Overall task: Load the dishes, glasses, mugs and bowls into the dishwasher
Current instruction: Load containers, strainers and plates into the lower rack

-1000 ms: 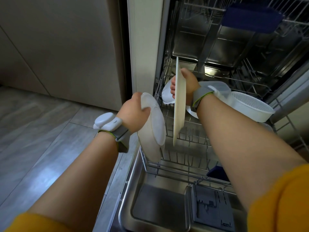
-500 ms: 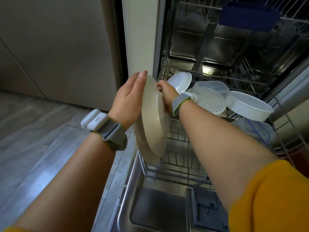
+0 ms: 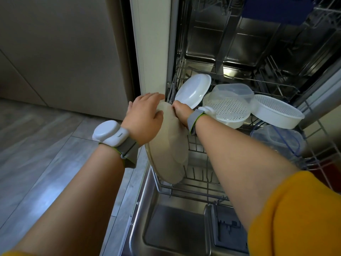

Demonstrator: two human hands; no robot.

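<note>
Both hands meet at the top of a stack of round beige plates [image 3: 168,145] held on edge over the near left corner of the pulled-out lower wire rack [image 3: 199,182] of the open stainless-steel dishwasher [image 3: 230,43]. The left hand [image 3: 144,119] lies over the upper rim with fingers spread and thumb hooked on the plate edge, grasping the plates; the right hand [image 3: 181,112] grasps the same rim from the far side, its fingers mostly hidden behind the plates. Each wrist carries a grey strap, the left one with a white device [image 3: 108,133]. Further back in the rack lean a white round plastic lid [image 3: 193,90], a translucent plastic container with a perforated white insert [image 3: 230,108], and, to the right, a white round plastic strainer bowl [image 3: 278,112]; a clear plastic box with blue trim [image 3: 276,139] lies below it. The lowered steel door [image 3: 175,228] fills the near foreground, with grey floor tiles [image 3: 46,154] and a beige cabinet front [image 3: 64,52] at left.
</note>
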